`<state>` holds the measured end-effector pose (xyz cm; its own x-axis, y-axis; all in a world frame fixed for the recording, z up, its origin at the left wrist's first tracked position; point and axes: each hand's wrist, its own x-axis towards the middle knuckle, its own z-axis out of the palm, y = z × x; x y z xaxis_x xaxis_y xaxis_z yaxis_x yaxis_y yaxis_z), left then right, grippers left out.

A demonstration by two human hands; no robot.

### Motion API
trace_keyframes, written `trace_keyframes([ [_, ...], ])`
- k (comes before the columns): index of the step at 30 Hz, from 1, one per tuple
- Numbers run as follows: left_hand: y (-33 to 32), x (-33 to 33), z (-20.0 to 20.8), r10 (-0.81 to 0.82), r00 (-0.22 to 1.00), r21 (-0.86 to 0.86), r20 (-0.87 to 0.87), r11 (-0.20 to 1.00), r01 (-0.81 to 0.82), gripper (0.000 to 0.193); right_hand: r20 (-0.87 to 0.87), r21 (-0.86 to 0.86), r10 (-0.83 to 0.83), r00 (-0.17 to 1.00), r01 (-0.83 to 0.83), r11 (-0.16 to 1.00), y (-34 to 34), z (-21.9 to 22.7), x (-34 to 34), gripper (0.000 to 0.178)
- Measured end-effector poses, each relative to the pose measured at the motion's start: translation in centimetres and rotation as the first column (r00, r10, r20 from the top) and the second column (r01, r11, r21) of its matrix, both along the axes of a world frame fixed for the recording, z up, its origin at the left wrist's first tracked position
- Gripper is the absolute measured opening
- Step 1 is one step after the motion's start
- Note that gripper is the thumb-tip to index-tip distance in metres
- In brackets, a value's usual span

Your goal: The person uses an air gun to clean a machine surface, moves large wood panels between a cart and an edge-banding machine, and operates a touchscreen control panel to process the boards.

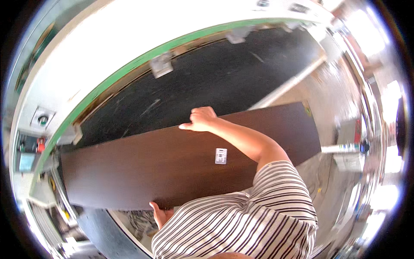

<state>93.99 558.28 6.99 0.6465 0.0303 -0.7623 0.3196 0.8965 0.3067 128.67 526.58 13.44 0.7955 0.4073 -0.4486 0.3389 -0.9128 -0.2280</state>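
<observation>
A long dark-brown wood-grain board (142,166) lies across in front of me, with a small white printed label (221,156) on its face. Reaching over it, my right hand (202,119) has its fingers curled at the far long edge, the thumb pointing left along that edge. At the near long edge, my left hand (161,214) grips with the thumb up; its other fingers are mostly hidden beneath the board. Beyond the board stretches a wide black bed (202,73), partly covered by the board's far edge.
A white machine housing (129,30) with a green edge strip (129,64) runs along the far side. Grey blocks (161,64) stick out below it. At the left sit a round knob (42,120) and a red button (41,144). Concrete floor (321,93) shows at the right.
</observation>
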Motion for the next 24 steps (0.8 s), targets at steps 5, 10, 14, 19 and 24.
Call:
trace_keyframes([
  [5,4.3,1.1,-5.3,-0.23,0.973,0.096,0.006,0.969,0.228,0.083,-0.029,0.145,-0.162,0.986,0.164,0.976,-1.1,2.7,-1.5,0.09],
  [10,4.9,7.6,-5.0,-0.453,0.891,0.181,-0.041,0.873,0.452,0.082,0.258,0.161,-0.229,0.939,0.192,0.968,-2.4,6.6,-6.2,0.084],
  [14,1.4,13.4,-4.8,-0.618,0.784,0.221,-0.052,0.759,0.613,0.081,0.382,0.194,-0.297,0.875,0.238,0.952,-3.0,7.7,-7.7,0.082],
  [19,-1.5,17.6,-4.6,-0.769,0.638,0.243,-0.044,0.611,0.753,0.079,0.5,0.243,-0.392,0.772,0.309,0.919,-4.7,8.0,-10.0,0.078],
  [24,-5.5,19.2,-2.7,-0.9,0.435,0.272,-0.028,0.412,0.87,0.078,0.572,0.297,-0.46,0.68,0.351,0.888,-5.7,10.8,-14.6,0.073],
])
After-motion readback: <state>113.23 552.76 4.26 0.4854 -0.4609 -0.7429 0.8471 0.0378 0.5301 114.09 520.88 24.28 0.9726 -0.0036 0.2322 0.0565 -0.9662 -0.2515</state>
